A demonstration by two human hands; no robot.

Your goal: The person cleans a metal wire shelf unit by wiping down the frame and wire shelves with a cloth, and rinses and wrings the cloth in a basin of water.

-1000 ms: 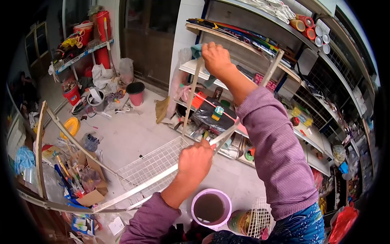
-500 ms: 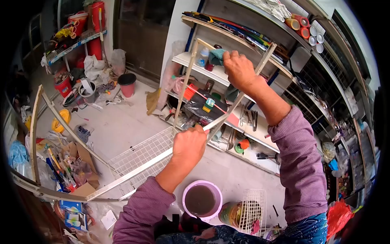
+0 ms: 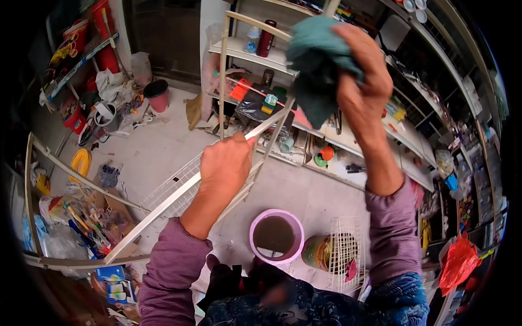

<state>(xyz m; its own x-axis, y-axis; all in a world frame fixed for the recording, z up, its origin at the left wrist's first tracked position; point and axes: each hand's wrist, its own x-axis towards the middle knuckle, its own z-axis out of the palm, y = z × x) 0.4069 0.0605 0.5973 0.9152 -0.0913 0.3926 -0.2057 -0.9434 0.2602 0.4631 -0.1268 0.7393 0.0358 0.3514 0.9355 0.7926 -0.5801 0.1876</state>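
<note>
My left hand (image 3: 225, 163) is wrapped round a pale metal bar of the rack frame (image 3: 163, 206), which slants from lower left to upper right. Raised at the upper right, my right hand (image 3: 367, 81) grips a teal cloth (image 3: 318, 65); the cloth hangs down from the fingers, and part of it is dark. Behind the cloth stands the frame's upright end, partly hidden. A white wire grid (image 3: 176, 198) lies beyond my left hand. Below, on the floor, a purple bucket (image 3: 299, 252) holds dark water.
A tin (image 3: 315, 252) with a white wire basket (image 3: 345, 228) stands right of the bucket. Shelves (image 3: 348, 141) with tools and bottles line the right. A cardboard box (image 3: 117, 212) of goods is at left. A pink bucket (image 3: 157, 100) stands near the door.
My right hand with the cloth has moved right, away from the frame's top bar and nearer the camera. The view has shifted, and my left hand still holds the bar.
</note>
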